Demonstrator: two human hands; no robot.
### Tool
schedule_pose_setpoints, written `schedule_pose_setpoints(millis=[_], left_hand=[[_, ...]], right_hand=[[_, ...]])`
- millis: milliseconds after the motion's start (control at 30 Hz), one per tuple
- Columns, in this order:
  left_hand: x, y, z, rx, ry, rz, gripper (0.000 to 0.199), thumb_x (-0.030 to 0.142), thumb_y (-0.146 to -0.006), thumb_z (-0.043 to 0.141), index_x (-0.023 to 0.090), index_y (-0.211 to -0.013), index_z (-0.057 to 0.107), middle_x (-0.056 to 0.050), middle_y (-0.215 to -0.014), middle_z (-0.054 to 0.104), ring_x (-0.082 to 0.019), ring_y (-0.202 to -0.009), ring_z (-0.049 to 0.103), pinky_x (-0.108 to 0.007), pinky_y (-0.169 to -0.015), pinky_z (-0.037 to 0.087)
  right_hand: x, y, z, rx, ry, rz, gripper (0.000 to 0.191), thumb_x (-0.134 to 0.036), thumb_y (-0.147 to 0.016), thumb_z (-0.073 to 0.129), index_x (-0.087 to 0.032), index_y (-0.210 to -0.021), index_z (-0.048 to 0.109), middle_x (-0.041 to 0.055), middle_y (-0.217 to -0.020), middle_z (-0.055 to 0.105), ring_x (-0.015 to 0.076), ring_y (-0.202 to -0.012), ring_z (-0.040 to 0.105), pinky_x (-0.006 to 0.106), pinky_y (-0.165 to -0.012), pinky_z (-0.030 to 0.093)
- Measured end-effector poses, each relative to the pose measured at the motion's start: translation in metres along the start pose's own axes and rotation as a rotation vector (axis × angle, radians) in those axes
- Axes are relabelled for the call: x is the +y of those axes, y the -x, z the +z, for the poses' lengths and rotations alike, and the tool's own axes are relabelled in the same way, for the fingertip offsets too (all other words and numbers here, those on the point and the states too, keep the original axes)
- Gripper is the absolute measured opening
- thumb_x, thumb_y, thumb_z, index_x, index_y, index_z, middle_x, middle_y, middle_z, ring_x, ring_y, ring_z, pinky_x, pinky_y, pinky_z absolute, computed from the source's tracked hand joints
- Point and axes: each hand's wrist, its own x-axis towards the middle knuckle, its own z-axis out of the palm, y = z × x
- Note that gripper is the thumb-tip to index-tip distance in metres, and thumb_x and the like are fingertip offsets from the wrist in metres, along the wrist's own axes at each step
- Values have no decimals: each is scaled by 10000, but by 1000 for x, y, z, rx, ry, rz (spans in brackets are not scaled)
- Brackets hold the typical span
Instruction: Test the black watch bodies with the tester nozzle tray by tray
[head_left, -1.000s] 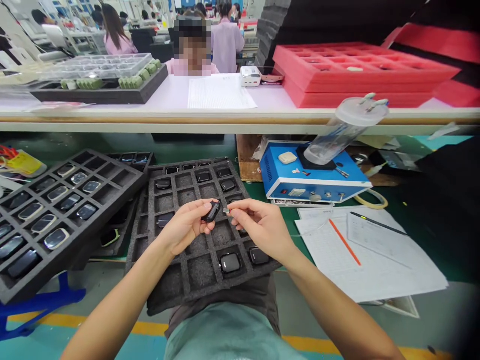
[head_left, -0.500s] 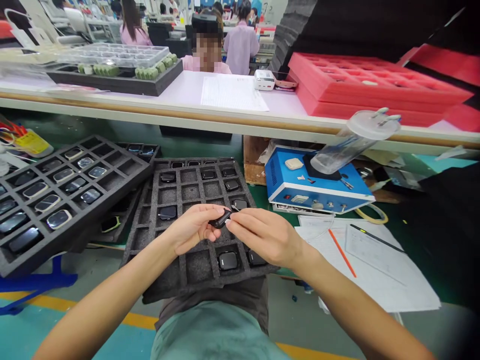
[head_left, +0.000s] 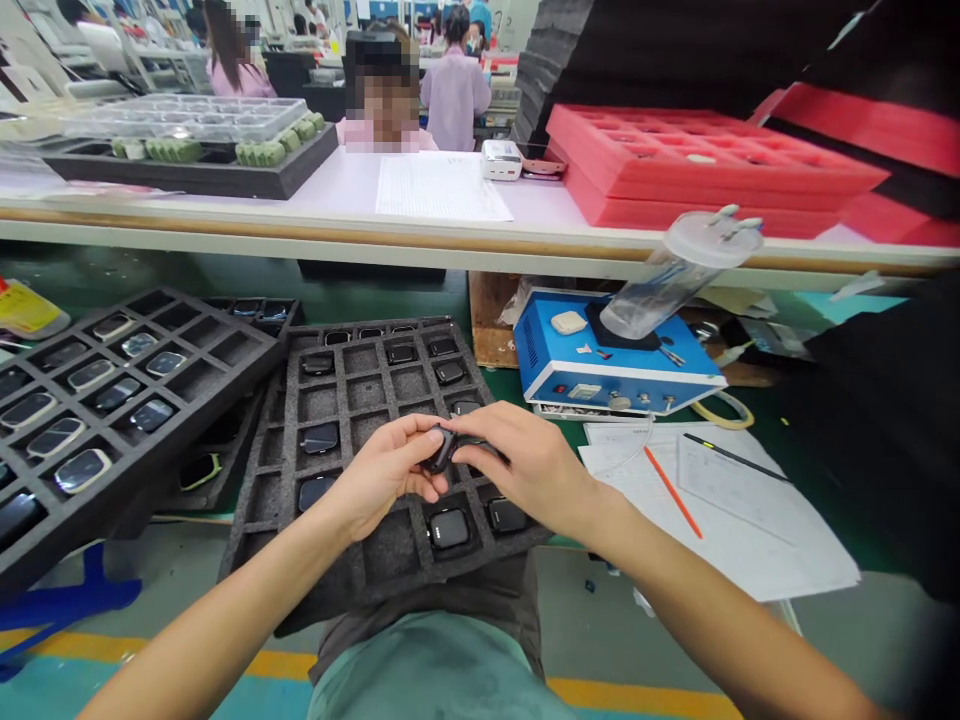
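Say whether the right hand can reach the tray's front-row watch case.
Probably yes: the right hand sits close to the black watch case in the foam tray, nothing between, though it is busy at the black piece in the left hand.

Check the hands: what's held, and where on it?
A small black watch-like case, pinched at its sides by the left hand, the right hand touching its upper end; contact partly hidden.

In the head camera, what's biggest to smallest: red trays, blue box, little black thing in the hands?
Red foam trays, blue box, then the small black device, which looks smallest though nearest the camera.
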Motion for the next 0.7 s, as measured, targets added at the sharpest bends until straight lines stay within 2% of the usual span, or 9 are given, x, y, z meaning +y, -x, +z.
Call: schedule_pose_setpoints(millis=[67, 167, 267, 400, 467, 533, 633, 700], left_hand=[[-2, 0, 3, 16, -91, 36, 289, 345, -862, 716, 159, -1066, 632, -14, -800, 638, -103, -560, 608, -199, -482, 489], [-7, -1, 10, 66, -245, 92, 243, 354, -909, 648, 184, -1078, 605, 35, -693, 566, -83, -531, 509, -181, -494, 404], [-12, -3, 17, 81, -336, 124, 234, 377, -913, 631, 201, -1062, 592, 48, -701, 522, -79, -532, 440, -182, -490, 341], [-10, -10, 26, 61, -375, 72, 335, 450, -871, 680, 223, -1100, 586, 49, -727, 510, -83, -542, 418, -185, -485, 308], [-5, -15, 30, 26, -350, 18, 387, 479, -839, 718, 230, -1109, 594, 40, -744, 531, -86, -557, 437, -186, -498, 322], [2, -20, 33, -14, -301, -17, 414, 488, -802, 758, 220, -1085, 615, 30, -739, 549, -86, -562, 443, -188, -508, 338], [12, -27, 33, -20, -241, 4, 429, 412, -733, 843, 203, -1051, 645, 37, -709, 535, -60, -533, 394, -169, -495, 318], [16, -32, 29, 9, -206, 46, 411, 340, -705, 874, 198, -1029, 664, 53, -677, 504, -44, -509, 355, -154, -471, 290]], right_hand=[[3, 0, 4, -4, -111, 231, 247, -203, -895, 707, -214, -1139, 666, 42, -949, 747, 175, -846, 701, 291, -749, 573], [-1, -3, 4, -126, -140, 481, 355, -169, -844, 753, -234, -1179, 655, -17, -844, 749, 149, -738, 699, 247, -669, 518], [-9, -7, -3, -199, -71, 552, 426, -160, -873, 726, -239, -1278, 620, -14, -860, 769, 169, -792, 725, 260, -716, 492], [-6, -6, -12, -149, -71, 544, 497, -211, -875, 748, -255, -1342, 585, -7, -904, 787, 191, -909, 739, 264, -774, 482], [3, 2, -15, -70, -191, 586, 556, -273, -815, 813, -256, -1327, 597, -25, -837, 780, 174, -824, 735, 246, -719, 482], [12, 17, -19, 65, -385, 635, 573, -329, -754, 853, -233, -1273, 631, -35, -765, 759, 147, -706, 708, 230, -660, 490], [27, 58, -31, 410, -555, 740, 426, -426, -815, 756, -192, -1164, 678, -8, -749, 742, 132, -626, 670, 237, -600, 517], [41, 94, -45, 674, -407, 881, 376, -470, -887, 635, -170, -1107, 690, 19, -748, 727, 143, -611, 655, 256, -565, 515]])
